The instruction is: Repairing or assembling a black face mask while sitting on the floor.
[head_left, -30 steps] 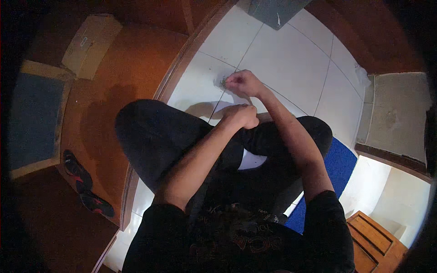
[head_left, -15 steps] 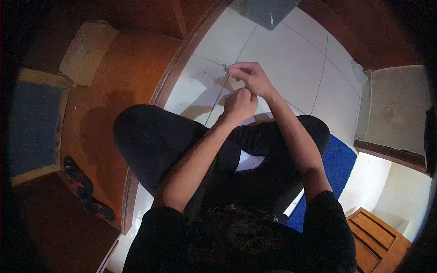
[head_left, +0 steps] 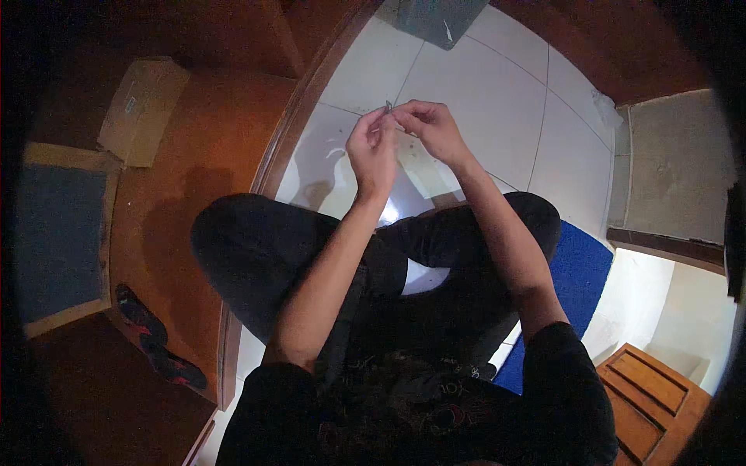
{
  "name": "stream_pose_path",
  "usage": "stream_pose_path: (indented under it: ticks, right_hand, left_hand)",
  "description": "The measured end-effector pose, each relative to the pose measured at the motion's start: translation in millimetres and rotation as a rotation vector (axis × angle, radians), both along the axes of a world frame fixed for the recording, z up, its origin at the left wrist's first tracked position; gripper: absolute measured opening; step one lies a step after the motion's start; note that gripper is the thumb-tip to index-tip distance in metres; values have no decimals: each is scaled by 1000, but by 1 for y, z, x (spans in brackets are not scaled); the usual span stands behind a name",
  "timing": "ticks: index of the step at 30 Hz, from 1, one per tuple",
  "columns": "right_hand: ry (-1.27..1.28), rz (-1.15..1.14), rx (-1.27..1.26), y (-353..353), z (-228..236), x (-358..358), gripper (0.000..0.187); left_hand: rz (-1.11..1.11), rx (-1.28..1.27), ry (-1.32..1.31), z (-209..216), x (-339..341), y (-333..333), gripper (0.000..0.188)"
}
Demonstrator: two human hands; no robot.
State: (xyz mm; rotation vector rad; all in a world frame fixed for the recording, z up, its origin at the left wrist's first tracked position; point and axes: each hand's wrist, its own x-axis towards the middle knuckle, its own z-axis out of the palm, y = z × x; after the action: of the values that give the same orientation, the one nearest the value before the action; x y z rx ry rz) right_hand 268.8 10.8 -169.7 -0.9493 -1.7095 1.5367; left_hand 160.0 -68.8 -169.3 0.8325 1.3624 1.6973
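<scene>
Above the white tiled floor, in front of my crossed legs, both hands meet at the fingertips. Between them pokes up a small, thin, greyish object, too tiny for me to tell its kind. My right hand pinches it from the right with thumb and forefinger. From the left, my left hand reaches up to it, thumb and fingers drawn together at its lower end. The fingertips hide most of the object.
At left, a brown wooden surface bears a flattened cardboard piece and dark sandals with red marks. A grey-green panel lies at the far edge. A blue mat is to the right, above a wooden panelled piece.
My left hand has risen from a closed fist beneath the right wrist to the right fingertips, where it meets the small object. The right hand stays nearly in place, still pinching.
</scene>
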Motion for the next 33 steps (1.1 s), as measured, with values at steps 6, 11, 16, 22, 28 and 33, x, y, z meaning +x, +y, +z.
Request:
stream_pose_path:
  ticks: [6,11,16,22,28,33]
  right_hand:
    - [-8,-29,106,-9,1,5,21]
    - [-36,-77,140,-7,4,8,21]
    - [-110,-143,127,-3,7,9,21]
    - [-35,-193,149,-2,0,4,21]
    - [-47,-192,222,-3,-3,2,19]
    - [-48,-206,266,-4,-4,3,17]
  left_hand:
    - [40,-98,-78,1,-3,0,26]
    - [5,-110,-98,3,1,0,25]
    - [-5,-71,-105,2,0,3,23]
    - [8,-35,-103,-9,-5,4,22]
    - [-3,-106,-72,-10,-4,6,21]
    - [-12,-70,-66,-11,0,6,18]
